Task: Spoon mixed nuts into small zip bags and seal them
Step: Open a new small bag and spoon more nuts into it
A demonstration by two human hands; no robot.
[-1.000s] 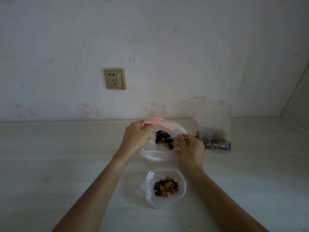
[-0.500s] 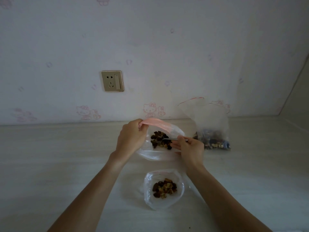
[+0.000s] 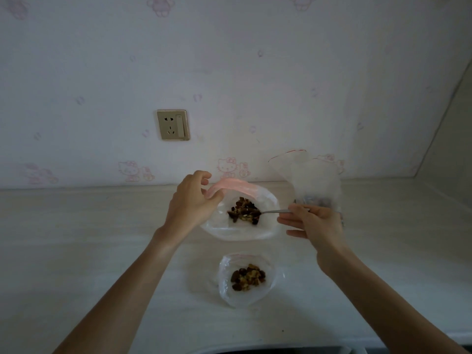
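Mixed nuts (image 3: pixel 244 211): one heap inside the far small zip bag (image 3: pixel 240 227), mid-counter, another in the near zip bag (image 3: pixel 246 279), mouth apparently unsealed. Left hand (image 3: pixel 190 200) pinches the far bag's pink zip rim (image 3: pixel 229 184), holding the mouth open. Right hand (image 3: pixel 315 222) pinches the spoon (image 3: pixel 270 212) handle; it has drawn back rightward since a second ago, bowl now at the heap's edge. Supply bag (image 3: pixel 310 180) stands far right. Judgement: this scoop delivered; another scoop or sealing follows.
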